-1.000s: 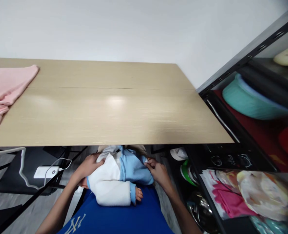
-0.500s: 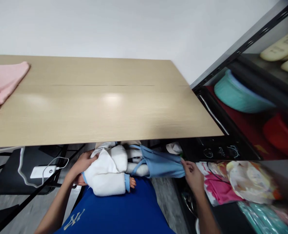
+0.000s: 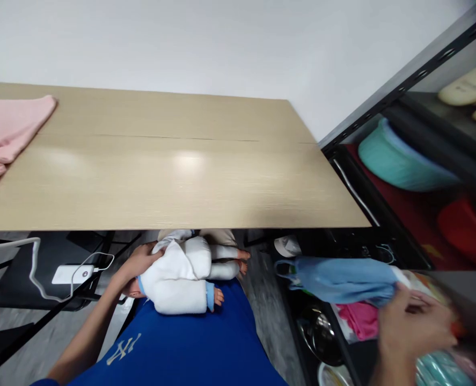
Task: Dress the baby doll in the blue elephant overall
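A baby doll (image 3: 183,279) in a white fleece top with blue cuffs lies across my lap, below the front edge of the wooden table (image 3: 161,177). My left hand (image 3: 139,261) grips the doll at its shoulder, near the head. My right hand (image 3: 412,324), blurred, is out to the right by the shelf. It is closed on a light blue garment (image 3: 342,280) that hangs stretched to the left, apart from the doll. The doll's bare legs point right.
A pink cloth (image 3: 4,136) lies on the table's left end. A black metal shelf (image 3: 402,161) on the right holds a teal bowl (image 3: 398,163), a red bowl (image 3: 467,233) and colourful cloths. A white power bank (image 3: 71,274) with cable sits on a black chair at left.
My right hand has pulled the light blue garment off the doll and carried it right to the shelf. The doll's legs are now bare. My left hand stays on the doll.
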Available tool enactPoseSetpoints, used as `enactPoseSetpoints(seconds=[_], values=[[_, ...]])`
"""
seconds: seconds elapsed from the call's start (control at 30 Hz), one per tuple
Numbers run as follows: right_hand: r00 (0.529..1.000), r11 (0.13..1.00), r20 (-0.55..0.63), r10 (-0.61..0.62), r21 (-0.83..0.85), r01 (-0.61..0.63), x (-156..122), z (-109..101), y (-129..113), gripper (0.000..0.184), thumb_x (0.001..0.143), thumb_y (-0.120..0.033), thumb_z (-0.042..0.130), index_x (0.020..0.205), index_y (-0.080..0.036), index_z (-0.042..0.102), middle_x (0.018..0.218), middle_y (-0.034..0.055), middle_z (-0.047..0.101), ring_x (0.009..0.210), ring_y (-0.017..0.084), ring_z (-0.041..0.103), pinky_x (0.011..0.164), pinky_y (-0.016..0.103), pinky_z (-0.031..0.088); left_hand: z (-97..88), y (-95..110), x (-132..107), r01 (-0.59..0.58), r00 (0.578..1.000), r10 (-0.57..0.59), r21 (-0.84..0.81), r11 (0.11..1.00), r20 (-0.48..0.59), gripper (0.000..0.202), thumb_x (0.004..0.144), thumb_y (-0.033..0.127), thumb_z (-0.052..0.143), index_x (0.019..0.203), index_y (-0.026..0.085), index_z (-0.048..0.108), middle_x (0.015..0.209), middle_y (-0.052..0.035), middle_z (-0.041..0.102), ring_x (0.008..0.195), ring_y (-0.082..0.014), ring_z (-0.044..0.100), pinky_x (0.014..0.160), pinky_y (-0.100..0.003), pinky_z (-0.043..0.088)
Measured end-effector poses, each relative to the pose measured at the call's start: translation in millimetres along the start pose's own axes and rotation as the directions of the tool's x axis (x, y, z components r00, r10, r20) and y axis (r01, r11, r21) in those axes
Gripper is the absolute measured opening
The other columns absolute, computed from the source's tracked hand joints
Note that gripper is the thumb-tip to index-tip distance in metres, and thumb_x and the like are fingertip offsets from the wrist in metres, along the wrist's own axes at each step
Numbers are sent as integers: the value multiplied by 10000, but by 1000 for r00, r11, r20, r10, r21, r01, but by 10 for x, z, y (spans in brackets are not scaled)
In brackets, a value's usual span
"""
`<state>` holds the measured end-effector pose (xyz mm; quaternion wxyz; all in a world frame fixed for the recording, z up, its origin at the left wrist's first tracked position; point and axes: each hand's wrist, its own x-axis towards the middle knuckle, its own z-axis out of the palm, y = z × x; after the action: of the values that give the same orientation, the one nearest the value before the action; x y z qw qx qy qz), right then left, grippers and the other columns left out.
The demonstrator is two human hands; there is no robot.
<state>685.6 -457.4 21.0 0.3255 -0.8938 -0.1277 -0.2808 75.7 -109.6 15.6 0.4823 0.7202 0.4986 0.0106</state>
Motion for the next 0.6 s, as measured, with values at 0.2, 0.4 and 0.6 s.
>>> enactPoseSetpoints(seconds=[0.2,0.4,0.6], values=[[674,902,605,-423,350,252,-790,431,-1250,754,998,-944,393,931,-254,691,899,225,818,782,371,763,757,487,566,8,-35,23,-14,1000,15,31,999,-22,575,1040,675,599,1298,239,872,1388,-116,884,1295,-406,820,1089,-417,590],[22,631,642,-767,746,215,-2151,964,-2622,148,1072,-311,692,1008,-242,806,1100,79,899,1042,240,828,1004,319,623,27,-24,-25,-8,999,10,54,999,-37,655,1069,752,525,1268,226,859,1368,-170,879,1274,-444,815,1042,-469,578],[-139,526,532,-835,847,82,-2500,1154,-3310,393,1040,-126,604,1307,-281,847,1479,1,840,1478,255,720,1339,414,490,-54,-91,-93,181,981,-172,122,976,-85,906,1018,927,408,1286,179,845,1343,-263,865,1311,-523,793,1069,-551,593]])
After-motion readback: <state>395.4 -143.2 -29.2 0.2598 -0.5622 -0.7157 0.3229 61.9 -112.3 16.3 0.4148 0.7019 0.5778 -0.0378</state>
